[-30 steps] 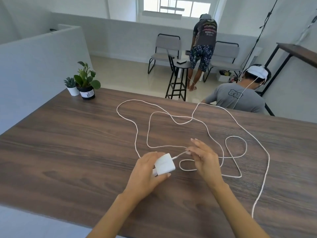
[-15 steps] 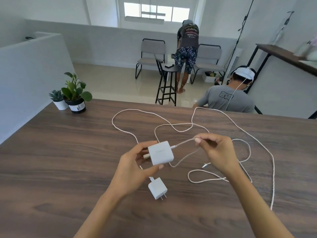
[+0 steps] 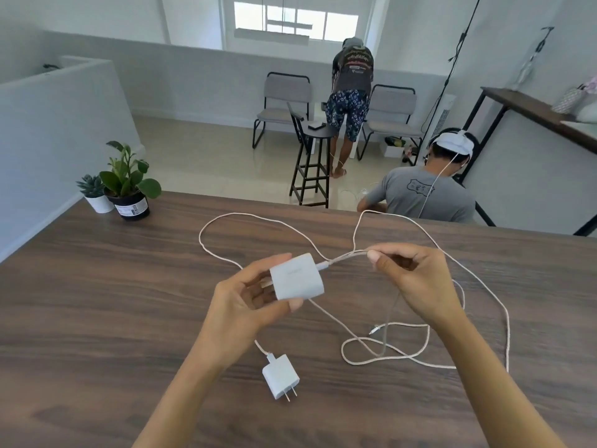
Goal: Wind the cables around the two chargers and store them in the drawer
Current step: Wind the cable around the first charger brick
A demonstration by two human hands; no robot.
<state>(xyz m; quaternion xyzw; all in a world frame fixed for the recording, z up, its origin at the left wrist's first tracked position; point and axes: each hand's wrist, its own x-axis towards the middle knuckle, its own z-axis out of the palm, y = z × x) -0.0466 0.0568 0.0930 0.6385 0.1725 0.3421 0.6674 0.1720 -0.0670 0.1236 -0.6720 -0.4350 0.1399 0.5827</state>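
The left hand (image 3: 245, 305) held the larger white charger (image 3: 297, 277) above the wooden table (image 3: 97, 302), thumb under its lower edge and fingers curled behind its far side. The right hand (image 3: 416, 279) pinched the cable (image 3: 347, 255) just beside the charger's plug end, thumb and forefinger closed on the cord and the other fingers curled loosely under. From that pinch the cord ran out over the table in wide loose loops, 1 reaching toward the far edge and another trailing along the right side.

The 2nd, smaller charger (image 3: 280, 376) lay flat on the table near the person, below the left wrist, its 2 prongs pointing toward the near edge. Its own cable (image 3: 381, 350) left the top of it, passed under the held charger and crossed into a tangle of loops under the right forearm, where a loose connector end (image 3: 374, 329) showed.

No drawer could be seen.

At the table's far left corner stood 2 pots touching each other: a black pot (image 3: 132, 206) with a leafy green plant and a white pot (image 3: 98, 203) with a small succulent.

Beyond the table 1 person sat and another stood by a stool.
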